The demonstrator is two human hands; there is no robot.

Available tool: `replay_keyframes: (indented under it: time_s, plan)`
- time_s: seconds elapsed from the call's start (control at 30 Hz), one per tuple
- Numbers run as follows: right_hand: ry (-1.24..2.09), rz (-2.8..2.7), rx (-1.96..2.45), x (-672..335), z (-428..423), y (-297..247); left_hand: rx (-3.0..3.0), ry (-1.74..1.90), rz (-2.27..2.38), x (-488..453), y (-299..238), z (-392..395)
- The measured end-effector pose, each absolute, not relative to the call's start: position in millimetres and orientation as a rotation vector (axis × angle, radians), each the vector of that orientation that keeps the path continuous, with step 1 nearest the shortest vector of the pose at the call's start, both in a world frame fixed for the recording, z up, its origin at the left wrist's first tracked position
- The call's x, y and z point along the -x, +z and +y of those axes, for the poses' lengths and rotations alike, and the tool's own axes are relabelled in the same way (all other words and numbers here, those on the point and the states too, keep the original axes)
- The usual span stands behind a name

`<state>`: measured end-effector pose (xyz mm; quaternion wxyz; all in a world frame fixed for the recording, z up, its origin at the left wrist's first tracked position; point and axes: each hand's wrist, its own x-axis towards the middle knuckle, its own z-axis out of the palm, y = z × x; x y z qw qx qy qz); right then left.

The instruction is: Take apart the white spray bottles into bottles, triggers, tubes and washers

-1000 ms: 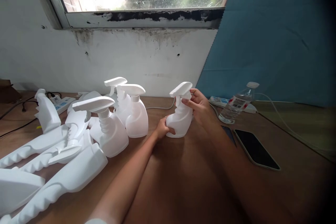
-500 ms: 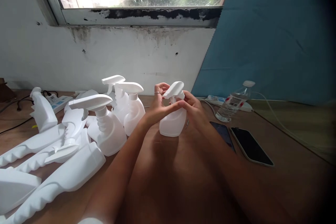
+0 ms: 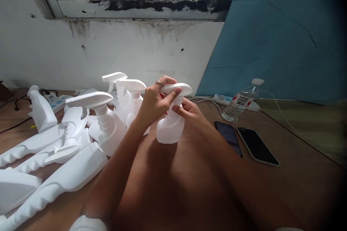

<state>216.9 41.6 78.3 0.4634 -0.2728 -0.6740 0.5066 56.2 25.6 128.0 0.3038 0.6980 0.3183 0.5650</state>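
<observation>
A white spray bottle stands about upright in front of me, over the brown table. My left hand is closed round its trigger head, the thumb lying along the near side. Lower down, my right hand grips the neck of the bottle with thumb and fingers. The trigger itself is hidden behind my left fingers. Just left of my left forearm stand more white spray bottles with heads on, the closest being a large spray bottle.
White bottles without heads, such as one long bottle, lie at the left. A loose spray head rests among them. On the right are two phones, a water bottle and a power strip. A wall with a window rises behind.
My left hand has moved from beside the bottle's neck up onto the spray head. The head has turned to point more leftward. The bottle has shifted slightly left, my right hand still on its neck.
</observation>
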Motion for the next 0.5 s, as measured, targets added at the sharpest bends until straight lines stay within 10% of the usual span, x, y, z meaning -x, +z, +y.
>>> replay_keyframes:
  time_s: [0.5]
  plan:
    - [1.212, -1.448, 0.549, -197.1, 34.3, 67.1, -1.959, 1.386, 0.960, -48.1, 131.9, 22.6]
